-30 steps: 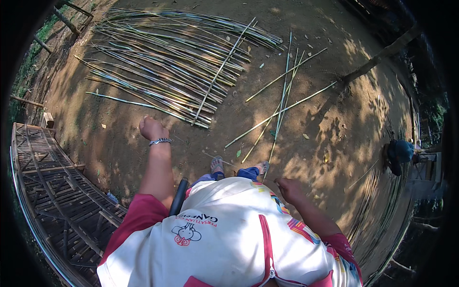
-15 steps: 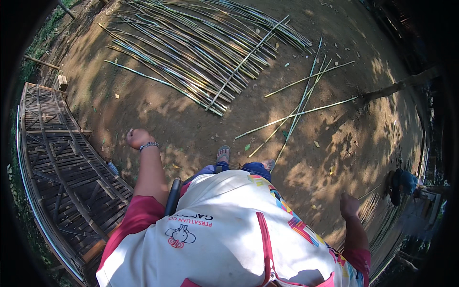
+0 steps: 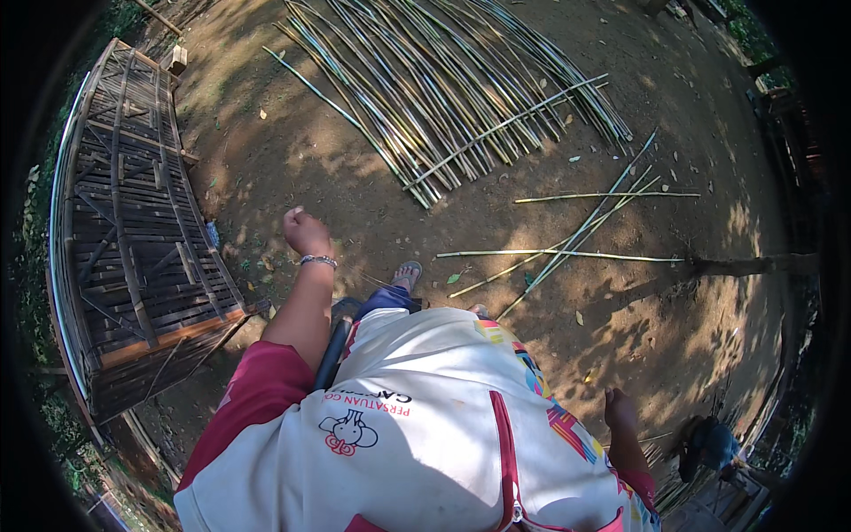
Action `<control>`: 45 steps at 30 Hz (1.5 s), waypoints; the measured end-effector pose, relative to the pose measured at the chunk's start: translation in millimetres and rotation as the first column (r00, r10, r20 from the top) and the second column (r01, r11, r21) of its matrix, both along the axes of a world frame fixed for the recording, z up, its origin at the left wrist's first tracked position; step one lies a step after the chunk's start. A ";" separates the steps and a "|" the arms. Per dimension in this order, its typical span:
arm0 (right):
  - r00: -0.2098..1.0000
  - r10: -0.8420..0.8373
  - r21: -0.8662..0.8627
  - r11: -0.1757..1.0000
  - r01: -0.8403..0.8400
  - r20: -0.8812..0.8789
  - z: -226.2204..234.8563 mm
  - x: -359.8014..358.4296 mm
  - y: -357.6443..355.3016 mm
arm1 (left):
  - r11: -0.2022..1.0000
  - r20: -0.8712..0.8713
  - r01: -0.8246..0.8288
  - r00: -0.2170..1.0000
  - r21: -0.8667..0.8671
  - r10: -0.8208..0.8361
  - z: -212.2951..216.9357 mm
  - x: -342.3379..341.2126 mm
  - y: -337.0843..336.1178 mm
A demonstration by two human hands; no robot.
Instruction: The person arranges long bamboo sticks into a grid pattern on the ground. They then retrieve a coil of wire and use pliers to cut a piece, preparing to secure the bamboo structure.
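Note:
My left hand [image 3: 308, 232], with a bracelet at its wrist, is raised out ahead on the left, fingers curled closed. Whatever it may hold is too small to make out. Low on the right, in shade, my right hand [image 3: 620, 412] also looks closed, its contents hidden. A faint thin strand shows near my left wrist; where it ends I cannot tell. Beyond my feet, many long thin bamboo poles [image 3: 443, 97] lie side by side on the ground, with one pole [image 3: 505, 133] across their near ends. Several loose poles [image 3: 576, 239] cross one another to the right.
A slatted bamboo frame [image 3: 146, 204] stands along the left. A dark tube-like object [image 3: 332, 355] sits at my left hip. At the right, a post [image 3: 753, 264] rises from the dirt ground [image 3: 355, 199], and a dark blue rounded shape [image 3: 714, 443] is lower down.
My view has turned left, so the poles appear farther right and the frame shows more of its near end. My left hand has shifted rightward in view; both hands stay closed.

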State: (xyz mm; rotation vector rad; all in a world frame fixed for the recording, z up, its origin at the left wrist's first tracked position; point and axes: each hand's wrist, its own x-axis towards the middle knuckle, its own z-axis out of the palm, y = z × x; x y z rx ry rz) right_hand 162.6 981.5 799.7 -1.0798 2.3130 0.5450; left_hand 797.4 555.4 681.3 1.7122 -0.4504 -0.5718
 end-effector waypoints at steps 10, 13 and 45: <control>0.514 0.374 -0.442 0.897 0.011 0.772 -85.8 197.9 -298.4 | 0.560 -0.111 0.815 0.549 -0.146 -0.828 68.7 -245.4 89.1; -0.288 0.042 0.043 0.959 0.282 0.957 -83.5 279.6 -328.7 | 0.776 -0.485 0.563 0.614 -0.285 -0.623 72.9 -224.5 65.3; 0.461 -0.475 0.173 0.812 0.557 0.749 -28.1 492.7 -365.3 | -0.849 -0.499 0.507 -0.702 0.150 -0.508 -59.7 109.2 -171.9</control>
